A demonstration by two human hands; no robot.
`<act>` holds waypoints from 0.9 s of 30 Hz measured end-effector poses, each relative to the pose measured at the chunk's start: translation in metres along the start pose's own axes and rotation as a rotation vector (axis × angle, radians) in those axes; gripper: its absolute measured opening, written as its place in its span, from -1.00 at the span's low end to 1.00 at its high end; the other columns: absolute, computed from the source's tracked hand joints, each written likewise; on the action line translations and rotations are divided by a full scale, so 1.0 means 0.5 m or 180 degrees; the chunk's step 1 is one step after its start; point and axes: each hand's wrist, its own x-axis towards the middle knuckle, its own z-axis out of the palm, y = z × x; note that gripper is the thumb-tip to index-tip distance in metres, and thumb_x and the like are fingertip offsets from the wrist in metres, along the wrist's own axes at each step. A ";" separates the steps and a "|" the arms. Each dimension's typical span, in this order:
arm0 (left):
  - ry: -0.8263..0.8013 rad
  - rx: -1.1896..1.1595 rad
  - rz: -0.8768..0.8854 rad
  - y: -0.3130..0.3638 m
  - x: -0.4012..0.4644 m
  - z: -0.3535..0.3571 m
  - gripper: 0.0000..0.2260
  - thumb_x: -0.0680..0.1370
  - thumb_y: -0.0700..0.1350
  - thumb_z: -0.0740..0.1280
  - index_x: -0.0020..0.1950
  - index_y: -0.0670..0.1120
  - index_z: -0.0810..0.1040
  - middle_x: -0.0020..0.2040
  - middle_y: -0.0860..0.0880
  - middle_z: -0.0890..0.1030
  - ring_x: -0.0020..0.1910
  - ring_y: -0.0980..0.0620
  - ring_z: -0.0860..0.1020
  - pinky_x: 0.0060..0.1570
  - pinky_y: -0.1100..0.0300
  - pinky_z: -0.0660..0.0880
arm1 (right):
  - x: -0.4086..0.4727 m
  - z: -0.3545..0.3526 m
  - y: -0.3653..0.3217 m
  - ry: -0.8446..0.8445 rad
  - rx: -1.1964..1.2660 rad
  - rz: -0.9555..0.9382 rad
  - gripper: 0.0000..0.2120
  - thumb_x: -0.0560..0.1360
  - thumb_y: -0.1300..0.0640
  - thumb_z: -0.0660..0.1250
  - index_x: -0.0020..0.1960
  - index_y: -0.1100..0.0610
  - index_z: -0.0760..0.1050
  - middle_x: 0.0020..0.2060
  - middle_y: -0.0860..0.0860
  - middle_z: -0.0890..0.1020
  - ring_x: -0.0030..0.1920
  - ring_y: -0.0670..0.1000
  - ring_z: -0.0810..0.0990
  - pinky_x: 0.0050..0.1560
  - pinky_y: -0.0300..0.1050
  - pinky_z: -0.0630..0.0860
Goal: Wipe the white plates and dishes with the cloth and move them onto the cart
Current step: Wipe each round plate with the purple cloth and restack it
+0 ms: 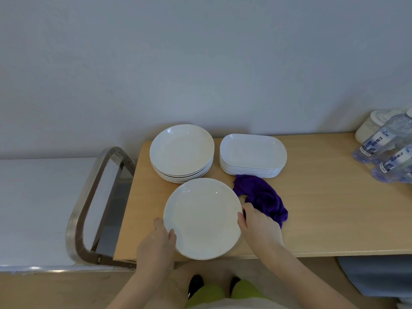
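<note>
We see a single white plate [202, 218] at the near edge of the table [312, 208], its front rim overhanging, with our left hand [156, 244] curled round its left rim and our right hand [259, 226] touching its right rim, fingers hidden, so we cannot tell its grip. We judge that a one-sided hold could tip the plate off the edge, or knock the stacked round plates [181, 152] just behind; the purple cloth [264, 198] lies beside our right hand, the oval dishes [253, 155] beyond it, and the cart [40, 210] waits left

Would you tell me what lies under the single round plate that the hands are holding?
Under the round plate only the wooden table shows around it; anything directly beneath is covered.
</note>
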 end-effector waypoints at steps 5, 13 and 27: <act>0.0149 -0.0227 -0.0111 0.004 -0.004 0.004 -0.71 0.62 0.00 0.14 0.29 -0.09 0.25 -0.22 0.05 0.56 -0.31 0.05 0.56 -0.35 0.15 0.53 | 0.059 -0.009 0.052 0.0433 -0.0121 -0.0041 -0.72 0.62 0.05 0.06 0.21 0.07 0.46 0.09 -0.03 0.50 0.09 0.00 0.45 0.03 -0.13 0.44; 0.0929 0.0108 0.0079 0.057 0.006 -0.011 -0.68 0.56 -0.16 0.27 0.29 -0.20 0.44 0.12 -0.14 0.54 0.06 -0.08 0.50 -0.01 0.10 0.48 | 0.134 -0.002 0.090 -0.0051 -0.0270 0.0642 -0.62 0.59 0.00 0.17 0.32 0.16 0.26 0.23 0.09 0.45 0.26 0.12 0.38 0.20 -0.03 0.35; 0.0866 0.0188 0.0110 0.095 0.043 0.023 -0.58 0.55 -0.21 0.18 0.43 -0.14 0.31 0.35 -0.10 0.41 0.32 -0.11 0.36 0.28 0.04 0.33 | 0.072 -0.148 0.010 0.0919 0.2503 -0.0140 -0.94 0.56 0.06 0.17 0.03 -0.02 0.36 -0.13 -0.10 0.59 -0.16 -0.08 0.59 -0.25 -0.15 0.49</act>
